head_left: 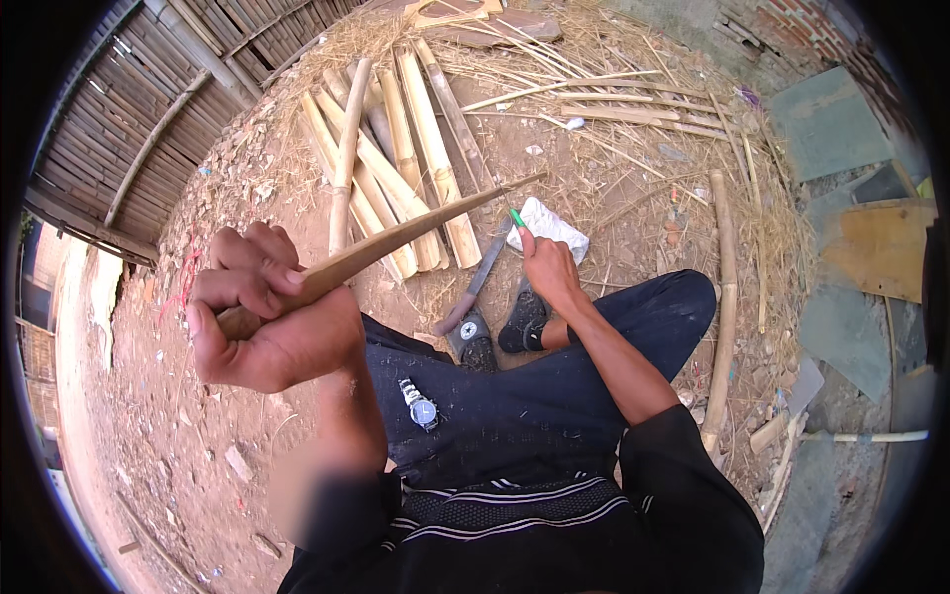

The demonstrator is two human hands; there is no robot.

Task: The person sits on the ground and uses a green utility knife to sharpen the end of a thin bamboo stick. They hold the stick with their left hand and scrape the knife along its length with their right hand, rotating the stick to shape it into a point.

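Observation:
My left hand (272, 332) is raised close to the camera, its fingers wrapped round the thick end of a long split bamboo strip (416, 235). The strip slants up to the right and narrows to a thin tip. Further out, my right hand (550, 265) is closed on a small green-handled tool (516, 217), perhaps a knife, with the thumb along the handle. Its thin front part reaches the strip near the tip; whether they touch I cannot tell. Just beyond that hand lies a white packet or folded cloth (554, 228). A wristwatch (421, 408) rests on my dark trousers.
A machete (483, 272) lies on the dirt by my shoes (522, 315). Split bamboo pieces (427, 148) are piled ahead, with thin strips (633, 104) to their right. A bamboo pole (725, 287) lies along my right side. A slatted bamboo wall (129, 119) stands far left.

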